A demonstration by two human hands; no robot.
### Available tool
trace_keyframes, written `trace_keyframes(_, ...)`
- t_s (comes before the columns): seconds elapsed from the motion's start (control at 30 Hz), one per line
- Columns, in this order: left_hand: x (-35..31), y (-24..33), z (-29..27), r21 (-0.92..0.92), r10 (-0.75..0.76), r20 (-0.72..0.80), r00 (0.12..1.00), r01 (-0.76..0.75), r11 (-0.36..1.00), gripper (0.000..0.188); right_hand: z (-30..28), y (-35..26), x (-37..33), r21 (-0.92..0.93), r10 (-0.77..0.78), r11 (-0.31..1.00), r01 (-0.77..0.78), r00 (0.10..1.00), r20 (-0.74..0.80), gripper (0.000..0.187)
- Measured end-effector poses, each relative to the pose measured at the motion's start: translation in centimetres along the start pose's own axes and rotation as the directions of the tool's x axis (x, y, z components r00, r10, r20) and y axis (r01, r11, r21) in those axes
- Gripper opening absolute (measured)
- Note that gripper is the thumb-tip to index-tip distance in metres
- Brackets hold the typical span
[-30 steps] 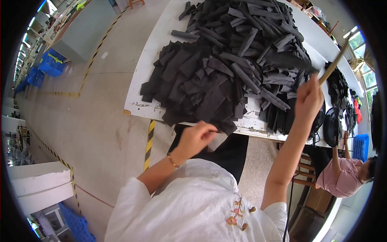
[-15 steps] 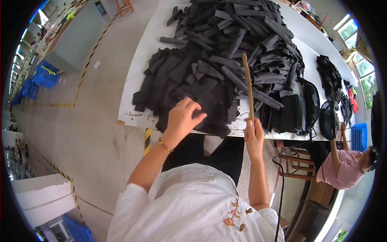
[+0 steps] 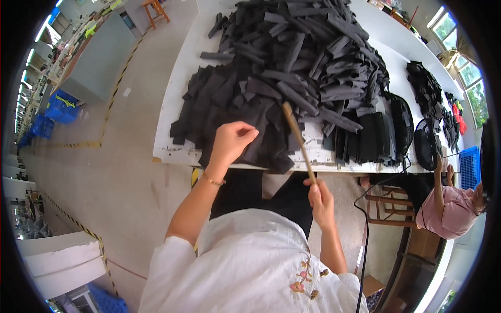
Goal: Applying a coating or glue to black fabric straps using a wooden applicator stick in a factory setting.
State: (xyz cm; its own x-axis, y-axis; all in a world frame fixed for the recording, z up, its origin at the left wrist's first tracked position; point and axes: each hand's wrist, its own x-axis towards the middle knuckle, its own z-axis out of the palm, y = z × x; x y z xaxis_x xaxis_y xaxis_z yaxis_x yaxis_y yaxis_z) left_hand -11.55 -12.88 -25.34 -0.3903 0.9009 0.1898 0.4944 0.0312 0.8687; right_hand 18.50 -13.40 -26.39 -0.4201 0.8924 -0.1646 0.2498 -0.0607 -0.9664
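Note:
My left hand (image 3: 230,143), with a beaded bracelet on its wrist, is above the dark fabric pieces (image 3: 209,101) at the table's near left. Its thumb and fingertips are pinched together; whether cloth is between them I cannot make out. In my right hand (image 3: 321,201), just off the table's front edge, is the lower end of a thin wooden stick (image 3: 300,142). The stick slants up and left, its far tip over the near part of the fabric. Beyond lies a big heap of rolled and folded dark fabric strips (image 3: 297,47).
The heap covers much of a white table (image 3: 169,125). An upright row of black folded pieces (image 3: 373,138) stands right of the stick, beside a black mesh fan (image 3: 402,125). A dark cable (image 3: 367,235) hangs at my right. Further right, a person in pink (image 3: 449,208) sits near a wooden stool (image 3: 391,206).
My left hand's fingers have closed from spread to a pinch. My right hand has come down and slightly left, and the stick now leans left, its tip lower.

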Motion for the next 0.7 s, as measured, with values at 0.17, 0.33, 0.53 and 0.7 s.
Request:
trace_keyframes(0.17,-0.4,3.2,-1.1,-0.619,-0.367,-0.11,0.924,0.225,0.752,0.016,0.7,-0.6,-3.3,-0.198,-0.087,0.975,0.105,0.991,0.097,0.026)
trace_keyframes(0.33,-0.1,3.8,-0.3,-0.647,-0.347,-0.357,0.867,0.038,0.762,0.017,1.4,-0.8,-4.6,-0.27,-0.132,0.948,0.17,0.979,0.154,0.024)
trace_keyframes(0.53,-0.4,3.8,0.7,-0.595,-0.336,-0.423,0.842,0.022,0.803,0.016,2.0,0.5,-3.8,-0.259,-0.074,0.96,0.107,0.988,0.136,0.026)
trace_keyframes(0.7,-4.4,4.9,3.9,-0.645,-0.346,-0.19,0.919,0.149,0.75,0.015,5.0,-0.2,-0.5,-0.075,-0.12,0.99,0.12,0.993,0.011,0.029)
